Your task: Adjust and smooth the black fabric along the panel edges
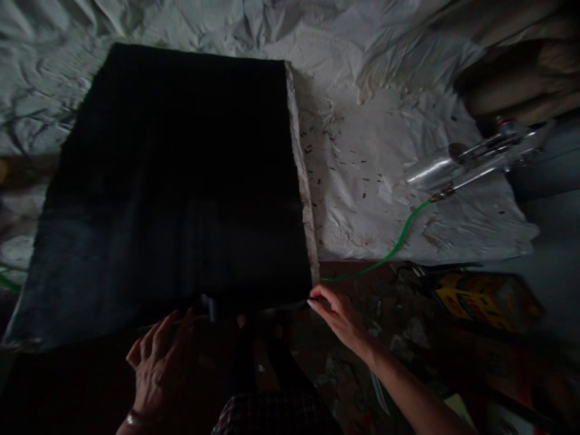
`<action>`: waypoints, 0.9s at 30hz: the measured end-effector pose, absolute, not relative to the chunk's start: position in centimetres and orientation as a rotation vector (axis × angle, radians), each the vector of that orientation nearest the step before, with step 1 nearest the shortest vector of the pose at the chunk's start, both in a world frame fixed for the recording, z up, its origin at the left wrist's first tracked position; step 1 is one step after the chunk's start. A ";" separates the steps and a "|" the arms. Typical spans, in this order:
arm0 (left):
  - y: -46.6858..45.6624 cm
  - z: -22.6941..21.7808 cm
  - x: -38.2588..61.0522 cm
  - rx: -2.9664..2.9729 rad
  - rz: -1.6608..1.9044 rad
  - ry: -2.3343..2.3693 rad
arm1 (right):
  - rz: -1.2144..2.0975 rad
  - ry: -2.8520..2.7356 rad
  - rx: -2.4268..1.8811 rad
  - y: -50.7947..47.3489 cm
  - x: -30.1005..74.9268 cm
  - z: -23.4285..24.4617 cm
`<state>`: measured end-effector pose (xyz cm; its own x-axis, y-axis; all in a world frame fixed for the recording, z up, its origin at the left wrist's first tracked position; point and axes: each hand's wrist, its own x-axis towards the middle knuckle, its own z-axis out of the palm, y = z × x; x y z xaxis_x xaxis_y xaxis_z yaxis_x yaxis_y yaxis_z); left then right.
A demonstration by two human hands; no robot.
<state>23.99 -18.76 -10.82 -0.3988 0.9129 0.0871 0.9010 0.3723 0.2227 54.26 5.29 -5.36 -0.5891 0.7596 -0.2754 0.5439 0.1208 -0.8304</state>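
Now my right hand (338, 314) pinches the mat's (172, 187) near right corner; my left hand (158, 362) lies open, empty, at its near edge, mat stretching away from me

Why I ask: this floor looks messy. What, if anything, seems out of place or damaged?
Small dark scraps are scattered over the crumpled white sheet, right of the black mat. The mat's right edge looks rough and pale. The right hand touches its near corner; the left hand rests at the near edge.
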 end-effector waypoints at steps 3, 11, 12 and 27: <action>-18.5 -10.6 23.8 1.788 0.270 2.606 | 1.569 -2.159 -1.356 5.1 54.3 -4.7; -18.6 -10.2 23.7 1.791 0.292 2.571 | 1.450 -2.176 -1.408 5.8 53.7 -5.8; -18.7 -10.3 23.7 1.778 0.281 2.574 | 1.406 -2.193 -1.432 5.9 53.8 -6.2; -19.2 -12.1 23.7 1.800 0.260 2.621 | 1.223 -2.420 -1.009 2.1 47.0 -4.3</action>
